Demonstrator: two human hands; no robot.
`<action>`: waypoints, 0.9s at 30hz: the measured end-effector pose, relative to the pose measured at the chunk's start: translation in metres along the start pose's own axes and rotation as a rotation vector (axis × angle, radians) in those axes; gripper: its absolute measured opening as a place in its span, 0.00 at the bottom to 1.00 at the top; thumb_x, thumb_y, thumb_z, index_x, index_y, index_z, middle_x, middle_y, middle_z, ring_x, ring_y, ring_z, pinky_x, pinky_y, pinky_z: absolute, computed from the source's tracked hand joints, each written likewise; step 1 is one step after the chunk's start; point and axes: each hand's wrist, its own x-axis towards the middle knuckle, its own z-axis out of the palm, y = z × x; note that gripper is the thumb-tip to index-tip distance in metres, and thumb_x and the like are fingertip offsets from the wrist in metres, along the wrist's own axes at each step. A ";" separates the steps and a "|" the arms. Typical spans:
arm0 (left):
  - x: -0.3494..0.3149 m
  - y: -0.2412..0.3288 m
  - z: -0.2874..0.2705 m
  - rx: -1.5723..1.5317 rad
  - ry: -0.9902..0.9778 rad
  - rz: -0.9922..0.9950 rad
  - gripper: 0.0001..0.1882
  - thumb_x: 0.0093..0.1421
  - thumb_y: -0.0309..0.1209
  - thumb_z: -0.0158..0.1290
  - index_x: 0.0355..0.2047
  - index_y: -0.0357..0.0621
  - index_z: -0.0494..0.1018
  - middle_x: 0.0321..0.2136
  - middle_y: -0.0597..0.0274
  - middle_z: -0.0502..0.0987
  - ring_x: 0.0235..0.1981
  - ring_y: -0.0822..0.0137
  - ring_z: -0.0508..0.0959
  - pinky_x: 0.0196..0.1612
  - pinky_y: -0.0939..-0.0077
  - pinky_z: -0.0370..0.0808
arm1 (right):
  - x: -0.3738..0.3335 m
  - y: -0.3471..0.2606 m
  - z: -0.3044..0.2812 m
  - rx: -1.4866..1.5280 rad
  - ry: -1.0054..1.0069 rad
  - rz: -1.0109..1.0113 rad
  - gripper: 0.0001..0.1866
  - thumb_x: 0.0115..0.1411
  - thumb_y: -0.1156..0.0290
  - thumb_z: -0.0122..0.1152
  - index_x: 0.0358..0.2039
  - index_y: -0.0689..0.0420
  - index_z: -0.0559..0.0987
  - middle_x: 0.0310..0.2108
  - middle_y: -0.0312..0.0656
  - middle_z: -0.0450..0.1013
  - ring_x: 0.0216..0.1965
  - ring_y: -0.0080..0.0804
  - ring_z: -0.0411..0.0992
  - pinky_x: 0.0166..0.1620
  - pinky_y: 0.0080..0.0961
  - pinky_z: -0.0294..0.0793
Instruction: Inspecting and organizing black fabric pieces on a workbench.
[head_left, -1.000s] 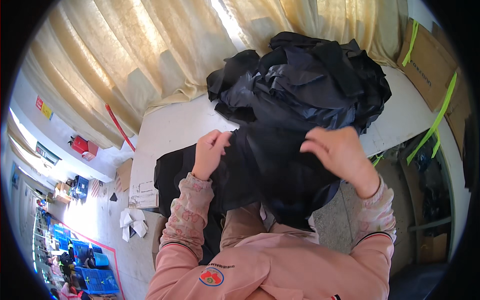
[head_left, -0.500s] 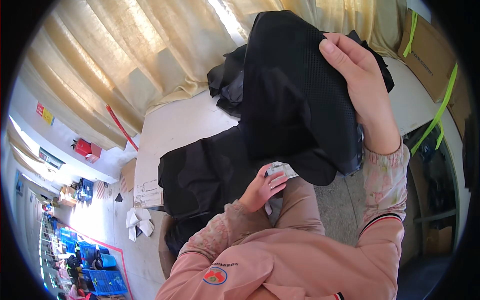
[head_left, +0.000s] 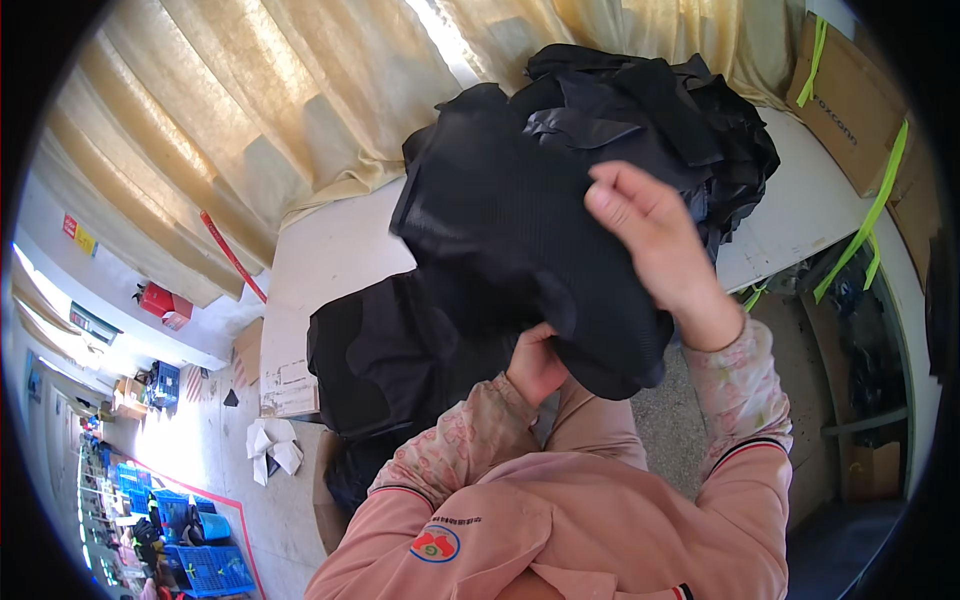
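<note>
A floppy black fabric piece with a fine mesh-like texture hangs before me over the table. My left hand grips its lower edge, thumb on top and the other fingers hidden beneath. At its right edge is my right hand, fingers curled and the thumb close to the index finger, the cloth passing under the palm. Another black fabric piece lies flat at the table's near left edge, partly covered by the raised one. Behind, a heap of black fabric pieces is piled up.
The white table meets beige curtains at the back. Cardboard boxes with yellow-green straps stand at the right. White scraps lie on the floor at left, with blue crates farther off.
The raised fabric piece has come down and leftward, uncovering the heap behind. My right hand has moved down and left; my left hand has closed on the lower edge.
</note>
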 end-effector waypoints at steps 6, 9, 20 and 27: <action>-0.012 0.029 -0.019 0.006 -0.488 0.147 0.24 0.63 0.35 0.50 0.55 0.32 0.69 0.52 0.49 0.77 0.53 0.52 0.77 0.59 0.57 0.73 | -0.017 0.138 -0.038 -0.789 0.077 0.048 0.14 0.64 0.63 0.60 0.42 0.61 0.77 0.33 0.51 0.78 0.35 0.48 0.78 0.41 0.32 0.75; -0.044 0.055 -0.023 -0.026 -0.582 0.353 0.33 0.67 0.52 0.46 0.59 0.35 0.67 0.49 0.49 0.78 0.50 0.50 0.78 0.56 0.56 0.74 | -0.036 0.194 -0.083 -1.015 0.107 0.201 0.16 0.63 0.61 0.60 0.43 0.61 0.77 0.34 0.54 0.78 0.37 0.54 0.77 0.42 0.36 0.75; -0.077 0.204 -0.036 0.866 0.224 0.573 0.15 0.70 0.34 0.50 0.52 0.37 0.73 0.47 0.60 0.79 0.49 0.68 0.78 0.54 0.70 0.74 | -0.020 0.055 -0.129 0.463 0.017 0.377 0.23 0.66 0.67 0.60 0.58 0.64 0.71 0.49 0.39 0.76 0.47 0.26 0.76 0.53 0.24 0.75; -0.024 0.173 -0.092 0.579 0.381 0.257 0.18 0.70 0.40 0.50 0.54 0.44 0.71 0.52 0.59 0.76 0.51 0.61 0.77 0.55 0.64 0.74 | 0.025 -0.066 0.018 0.239 -0.211 0.080 0.45 0.52 0.60 0.73 0.64 0.70 0.63 0.48 0.52 0.73 0.34 0.26 0.74 0.30 0.23 0.68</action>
